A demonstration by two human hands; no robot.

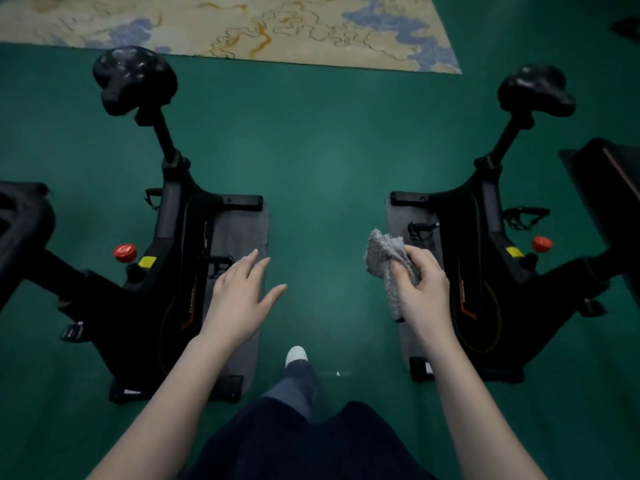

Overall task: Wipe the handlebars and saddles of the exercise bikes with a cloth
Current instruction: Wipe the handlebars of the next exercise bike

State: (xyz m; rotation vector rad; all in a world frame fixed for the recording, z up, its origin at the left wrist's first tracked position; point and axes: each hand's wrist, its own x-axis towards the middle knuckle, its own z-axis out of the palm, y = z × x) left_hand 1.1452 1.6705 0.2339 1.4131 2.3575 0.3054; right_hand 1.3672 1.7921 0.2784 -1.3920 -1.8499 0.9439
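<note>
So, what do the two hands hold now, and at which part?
The right hand grips the grey cloth around its middle; both ends hang free. The left hand holds nothing, its fingers spread.

Grey cloth [384, 268], black saddles [135, 79], green floor [325, 150], red knobs [124, 252].

The 2 bare forearms are reaching forward and down from the bottom of the view, spread well apart. The left hand [242, 296] is hovering palm down and holding nothing, its fingers [255, 263] lying straight and slightly spread, the thumb angling out to the right. The right hand [420, 287] is curling its fingers [417, 259] and thumb round a fluffy grey cloth [381, 258], which is bunching above the hand and hanging below it.
</note>
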